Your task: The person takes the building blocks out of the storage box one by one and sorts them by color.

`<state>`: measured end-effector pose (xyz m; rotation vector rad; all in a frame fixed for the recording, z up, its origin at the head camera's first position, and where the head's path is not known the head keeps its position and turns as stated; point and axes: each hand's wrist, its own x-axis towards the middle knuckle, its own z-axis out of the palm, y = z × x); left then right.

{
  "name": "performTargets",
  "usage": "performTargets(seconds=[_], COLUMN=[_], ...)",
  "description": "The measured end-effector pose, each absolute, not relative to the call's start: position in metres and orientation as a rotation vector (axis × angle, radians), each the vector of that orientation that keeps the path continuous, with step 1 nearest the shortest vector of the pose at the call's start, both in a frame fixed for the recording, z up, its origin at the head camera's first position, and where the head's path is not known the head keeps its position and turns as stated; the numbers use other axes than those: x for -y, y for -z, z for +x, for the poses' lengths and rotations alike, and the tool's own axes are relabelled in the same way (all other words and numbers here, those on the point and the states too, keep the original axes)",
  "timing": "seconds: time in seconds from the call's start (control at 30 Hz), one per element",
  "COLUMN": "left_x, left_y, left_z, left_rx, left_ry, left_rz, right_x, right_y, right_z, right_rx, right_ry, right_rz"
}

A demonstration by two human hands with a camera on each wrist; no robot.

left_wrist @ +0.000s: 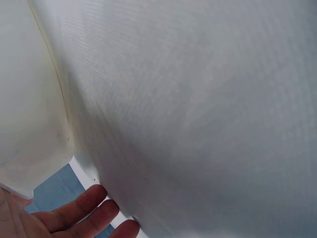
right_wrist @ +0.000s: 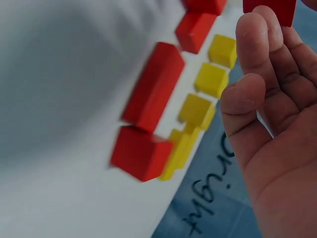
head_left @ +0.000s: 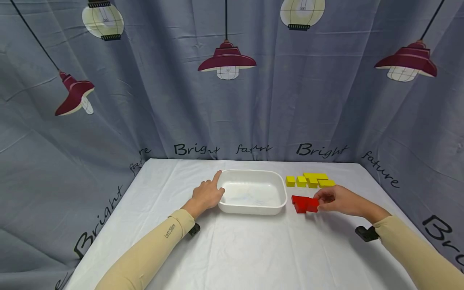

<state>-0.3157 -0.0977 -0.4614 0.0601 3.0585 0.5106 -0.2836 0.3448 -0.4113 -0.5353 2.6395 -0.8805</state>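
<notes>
A white rectangular tray (head_left: 251,210) stands on the table. My left hand (head_left: 207,195) holds its left side, the index finger along the rim and the thumb over it. In the left wrist view, the other fingers (left_wrist: 89,199) stretch loosely beside the tray's wall. To the right of the tray lies a cluster of red blocks (head_left: 300,199). There my right hand (head_left: 338,200) pinches a small red block (right_wrist: 270,11) at its fingertips; most of the thumb is out of the right wrist view. A long red block (right_wrist: 154,88) and a red cube (right_wrist: 141,153) lie nearby.
Behind the red blocks sit several yellow blocks (head_left: 315,176), with a yellow cube (head_left: 290,181) nearest the tray. A white cloth (head_left: 253,253) covers the table. Grey curtains (head_left: 232,112) printed with lamps hang around its back and sides.
</notes>
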Motion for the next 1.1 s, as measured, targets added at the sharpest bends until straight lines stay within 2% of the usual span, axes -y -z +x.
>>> performTargets(seconds=[0.53, 1.1], left_x=[0.093, 0.095], left_y=[0.459, 0.471], left_z=[-0.312, -0.305], left_rx=[-3.05, -3.023], left_ry=[-0.522, -0.532], left_rz=[0.069, 0.102], right_x=[-0.376, -0.375], right_y=[0.45, 0.465], right_z=[-0.272, -0.261], right_rx=[-2.663, -2.748], right_ry=[0.885, 0.754], right_rz=[-0.311, -0.307])
